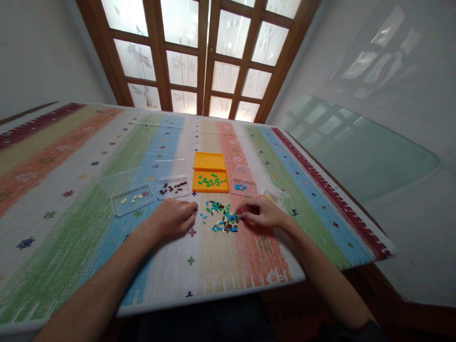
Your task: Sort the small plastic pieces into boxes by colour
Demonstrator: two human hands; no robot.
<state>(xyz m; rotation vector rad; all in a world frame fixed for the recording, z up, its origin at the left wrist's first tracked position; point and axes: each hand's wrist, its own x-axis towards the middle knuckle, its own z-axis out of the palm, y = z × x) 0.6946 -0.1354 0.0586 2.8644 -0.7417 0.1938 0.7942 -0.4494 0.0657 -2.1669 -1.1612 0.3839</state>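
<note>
A mixed pile of small toy building bricks (228, 222) in green, blue, brown and cream lies on the cloth between my hands. My left hand (177, 217) rests just left of the pile with its fingers curled in; whatever may be inside them is hidden. At the pile's right edge, my right hand (262, 212) has thumb and fingertips bent together among the bricks. Any piece between those tips is too small to make out. Green bricks lie in the open orange case (209, 162) behind the pile.
Clear plastic boxes stand around the case: one with cream bricks (134, 199), one with brown bricks (172, 187), one with blue bricks (241, 187), and one with yellow pieces (269, 198) beyond my right hand. A striped tablecloth (157, 273) covers the table.
</note>
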